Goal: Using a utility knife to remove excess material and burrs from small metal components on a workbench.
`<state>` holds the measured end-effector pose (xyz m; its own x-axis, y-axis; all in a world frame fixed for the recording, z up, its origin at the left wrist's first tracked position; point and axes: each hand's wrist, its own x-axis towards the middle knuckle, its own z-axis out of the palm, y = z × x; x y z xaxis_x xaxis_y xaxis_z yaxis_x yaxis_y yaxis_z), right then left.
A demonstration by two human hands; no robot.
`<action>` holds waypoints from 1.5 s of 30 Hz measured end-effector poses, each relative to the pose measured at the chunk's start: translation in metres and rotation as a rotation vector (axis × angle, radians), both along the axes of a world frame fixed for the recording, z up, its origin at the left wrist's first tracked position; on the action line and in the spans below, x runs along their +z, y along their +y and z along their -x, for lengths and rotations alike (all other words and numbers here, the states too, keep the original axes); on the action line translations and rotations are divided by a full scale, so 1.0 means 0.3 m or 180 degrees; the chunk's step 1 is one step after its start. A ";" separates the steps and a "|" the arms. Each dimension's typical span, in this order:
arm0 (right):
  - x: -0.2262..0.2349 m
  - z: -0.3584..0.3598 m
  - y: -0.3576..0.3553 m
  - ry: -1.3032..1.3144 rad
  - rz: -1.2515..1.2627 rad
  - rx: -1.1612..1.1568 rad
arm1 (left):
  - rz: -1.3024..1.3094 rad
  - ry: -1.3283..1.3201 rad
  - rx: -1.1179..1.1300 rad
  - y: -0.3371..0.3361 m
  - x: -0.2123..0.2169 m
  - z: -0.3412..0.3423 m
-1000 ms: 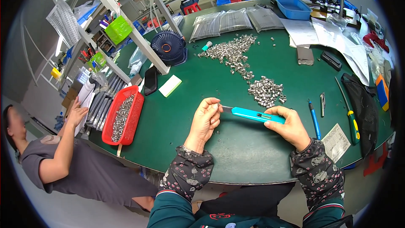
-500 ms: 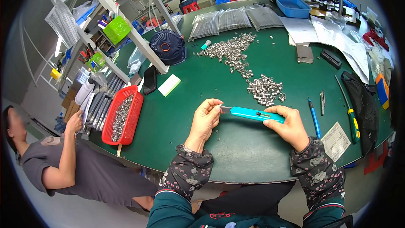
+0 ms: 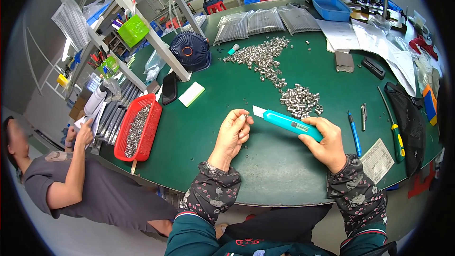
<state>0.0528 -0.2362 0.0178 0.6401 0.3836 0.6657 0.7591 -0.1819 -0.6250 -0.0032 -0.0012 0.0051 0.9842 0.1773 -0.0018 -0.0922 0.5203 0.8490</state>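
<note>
Head view: a person sits at a round green table (image 3: 265, 170), forearms coming in from the lower edge.
Right hand (image 3: 327, 142): fingers wrapped around the rear half of a teal knife (image 3: 289, 123), holding it low over the table.
Knife: lies nearly level, slanting up to the left; its pale blade tip (image 3: 258, 111) points at the left hand and ends just beside the left fingertips.
Left hand (image 3: 233, 135): fingers (image 3: 242, 119) curled narrow, tips pinched together at the blade tip; whatever small thing they hold is too tiny to make out.
Metal parts: a small heap (image 3: 301, 100) lies just beyond the knife, near the right hand; a longer scatter (image 3: 260, 57) runs farther up the table.
Red basket (image 3: 137, 128): at the table's left edge, holding more metal parts, well apart from both hands.
Right of the hand: a blue pen (image 3: 354, 133), then a screwdriver (image 3: 392, 118) with a green and yellow handle, and a printed slip (image 3: 377, 160).
Farther off: a dark blue fan (image 3: 189, 51), a black phone (image 3: 169, 88), a blue tray (image 3: 334, 7).
Left edge: another person (image 3: 71, 180) in grey sits below the table, one hand raised near the basket.
</note>
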 end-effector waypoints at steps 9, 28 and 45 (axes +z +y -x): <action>-0.004 -0.008 -0.007 0.0640 -0.0052 0.0241 | -0.0722 -0.0011 0.0428 -0.017 0.013 -0.004; -0.014 -0.026 -0.021 0.1940 0.0097 0.0685 | -0.0862 -0.0100 0.0307 -0.017 0.000 -0.001; -0.010 -0.014 -0.007 0.0835 -0.0100 0.0436 | -0.0149 -0.0043 0.0059 0.011 0.000 0.002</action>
<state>0.0569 -0.2383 0.0147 0.7354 0.4602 0.4973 0.5871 -0.0663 -0.8068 -0.0038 0.0020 0.0052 0.9805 0.1952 0.0202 -0.1131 0.4781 0.8710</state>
